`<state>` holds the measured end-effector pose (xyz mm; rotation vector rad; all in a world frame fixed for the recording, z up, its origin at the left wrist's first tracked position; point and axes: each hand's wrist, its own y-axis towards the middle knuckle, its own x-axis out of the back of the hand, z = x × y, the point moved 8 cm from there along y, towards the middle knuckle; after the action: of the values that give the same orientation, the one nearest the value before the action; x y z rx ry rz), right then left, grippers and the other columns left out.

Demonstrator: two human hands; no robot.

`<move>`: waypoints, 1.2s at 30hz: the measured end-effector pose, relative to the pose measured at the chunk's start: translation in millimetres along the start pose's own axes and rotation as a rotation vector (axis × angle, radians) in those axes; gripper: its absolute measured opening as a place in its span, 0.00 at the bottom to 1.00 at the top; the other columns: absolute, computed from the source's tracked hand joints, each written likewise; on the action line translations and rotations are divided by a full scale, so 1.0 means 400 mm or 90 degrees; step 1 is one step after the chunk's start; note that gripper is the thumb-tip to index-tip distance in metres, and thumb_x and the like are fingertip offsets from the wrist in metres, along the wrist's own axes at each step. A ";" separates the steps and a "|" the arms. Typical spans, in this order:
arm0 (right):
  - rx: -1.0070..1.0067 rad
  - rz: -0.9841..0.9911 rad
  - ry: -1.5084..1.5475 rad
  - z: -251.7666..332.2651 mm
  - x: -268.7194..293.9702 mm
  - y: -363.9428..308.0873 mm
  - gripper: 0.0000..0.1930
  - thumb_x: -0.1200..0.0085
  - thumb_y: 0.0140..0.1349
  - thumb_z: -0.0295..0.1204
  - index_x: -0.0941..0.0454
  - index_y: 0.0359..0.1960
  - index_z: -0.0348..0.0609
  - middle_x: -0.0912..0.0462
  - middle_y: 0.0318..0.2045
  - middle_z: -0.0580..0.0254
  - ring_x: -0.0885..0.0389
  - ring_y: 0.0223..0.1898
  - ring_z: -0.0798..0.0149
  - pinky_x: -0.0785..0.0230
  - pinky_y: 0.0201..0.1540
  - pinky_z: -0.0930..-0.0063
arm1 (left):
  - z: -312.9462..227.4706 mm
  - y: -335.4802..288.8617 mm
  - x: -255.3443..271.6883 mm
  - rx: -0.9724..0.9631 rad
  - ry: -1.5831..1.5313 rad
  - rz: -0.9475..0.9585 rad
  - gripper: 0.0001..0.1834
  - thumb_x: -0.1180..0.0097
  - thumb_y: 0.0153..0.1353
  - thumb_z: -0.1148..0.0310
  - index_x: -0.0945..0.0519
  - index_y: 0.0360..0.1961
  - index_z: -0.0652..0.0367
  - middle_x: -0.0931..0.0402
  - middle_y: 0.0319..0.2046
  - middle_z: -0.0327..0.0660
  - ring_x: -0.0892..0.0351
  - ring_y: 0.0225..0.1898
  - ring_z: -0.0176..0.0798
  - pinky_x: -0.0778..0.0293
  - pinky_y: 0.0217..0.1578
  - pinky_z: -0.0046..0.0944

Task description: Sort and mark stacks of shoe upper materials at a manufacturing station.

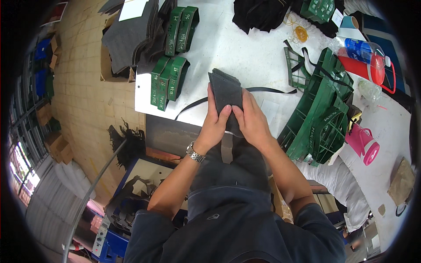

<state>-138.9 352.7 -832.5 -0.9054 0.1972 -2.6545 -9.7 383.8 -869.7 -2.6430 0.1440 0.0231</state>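
A stack of dark grey fabric pieces [226, 90] is gripped between both hands, above the near edge of the white table [215, 39]. My left hand [214, 120] presses its left side and my right hand [253, 120] its right side. Both thumbs lie on the front of the stack, nearly touching each other. The stack's lower end runs down past the thumbs. Behind it a thin black strap [272, 90] stretches across the table, its middle hidden by the stack and hands.
Green metal cutting dies [164, 83] with handwriting stand at left, near a pile of grey sheets [127, 39]. Larger green dies [313, 105] lie at right. Beyond them are a plastic bottle [362, 50], a red container [377, 70] and a pink tumbler [362, 142]. Black fabric [261, 13] lies at the back.
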 end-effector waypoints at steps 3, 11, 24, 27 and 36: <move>-0.005 0.004 0.008 0.001 0.000 -0.005 0.28 0.47 0.71 0.33 0.38 0.67 0.28 0.28 0.60 0.34 0.24 0.56 0.33 0.28 0.57 0.52 | 0.000 -0.007 0.003 -0.017 0.027 -0.006 0.46 0.52 0.76 0.63 0.70 0.79 0.63 0.52 0.76 0.61 0.45 0.76 0.51 0.47 0.72 0.41; -0.133 -0.046 0.172 -0.122 0.070 -0.031 0.28 0.49 0.75 0.39 0.34 0.68 0.30 0.27 0.65 0.37 0.28 0.67 0.42 0.38 0.70 0.60 | 0.008 -0.030 0.060 -0.003 -0.070 -0.026 0.49 0.45 0.74 0.58 0.67 0.80 0.59 0.52 0.76 0.61 0.49 0.78 0.53 0.48 0.73 0.46; -0.161 0.047 -0.453 -0.392 0.150 0.027 0.08 0.38 0.60 0.25 0.19 0.41 0.42 0.22 0.42 0.53 0.20 0.46 0.49 0.21 0.44 0.55 | 0.149 -0.081 0.223 0.111 0.355 -0.235 0.27 0.41 0.69 0.59 0.26 0.64 0.63 0.24 0.53 0.52 0.19 0.48 0.48 0.21 0.45 0.45; -0.094 0.015 -0.424 -0.373 0.158 0.036 0.05 0.39 0.58 0.24 0.20 0.35 0.40 0.21 0.43 0.54 0.20 0.45 0.49 0.22 0.43 0.55 | 0.104 -0.064 0.214 -0.041 0.588 -0.236 0.24 0.34 0.60 0.72 0.23 0.58 0.63 0.26 0.47 0.53 0.22 0.47 0.58 0.22 0.44 0.48; -0.141 0.060 -0.086 -0.335 0.251 0.107 0.07 0.41 0.63 0.27 0.21 0.40 0.36 0.16 0.30 0.51 0.16 0.32 0.56 0.25 0.41 0.66 | 0.120 0.012 0.220 -0.113 0.764 -0.165 0.09 0.37 0.58 0.73 0.18 0.41 0.57 0.24 0.46 0.44 0.25 0.47 0.52 0.27 0.45 0.51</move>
<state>-284.7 280.7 -890.9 -1.1098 0.4955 -2.5090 77.9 393.9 -917.9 -2.4355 0.1854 -1.6738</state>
